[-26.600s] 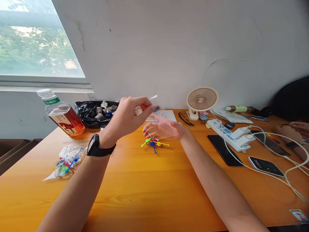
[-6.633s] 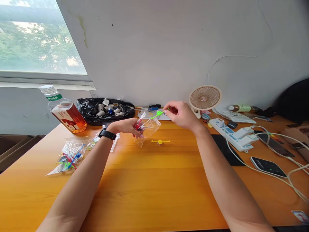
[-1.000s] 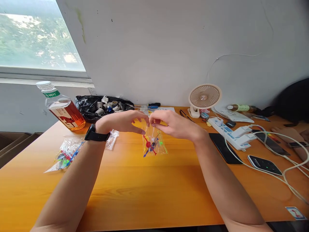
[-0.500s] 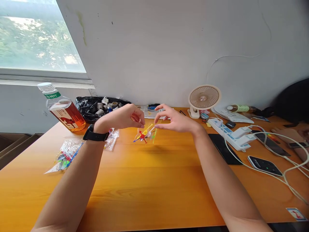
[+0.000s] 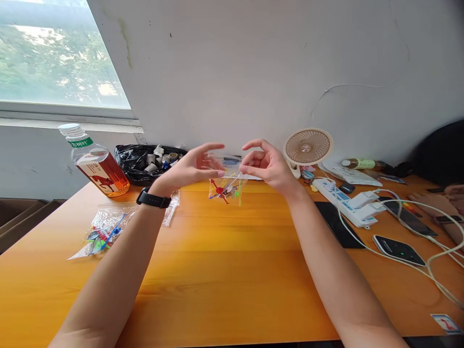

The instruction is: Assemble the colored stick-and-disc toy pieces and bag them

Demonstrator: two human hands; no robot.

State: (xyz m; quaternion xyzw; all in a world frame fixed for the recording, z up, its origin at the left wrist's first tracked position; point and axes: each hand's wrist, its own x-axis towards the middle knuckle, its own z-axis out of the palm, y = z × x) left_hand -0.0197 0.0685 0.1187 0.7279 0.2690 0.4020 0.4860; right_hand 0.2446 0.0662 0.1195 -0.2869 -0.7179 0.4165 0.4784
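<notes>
Though just raised higher, pinched along top by left hand (image 5: 192, 167) and right hand (image 5: 268, 168): clear plastic bag (image 5: 229, 190), keeping arrow spinners (image 5: 220, 192) contained.

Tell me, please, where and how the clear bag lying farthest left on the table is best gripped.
Probably pinch the clear bag by its far end, from above, with the left hand: it lies flat, and the coloured pieces bunch nearer the person, leaving loose film there.
</notes>
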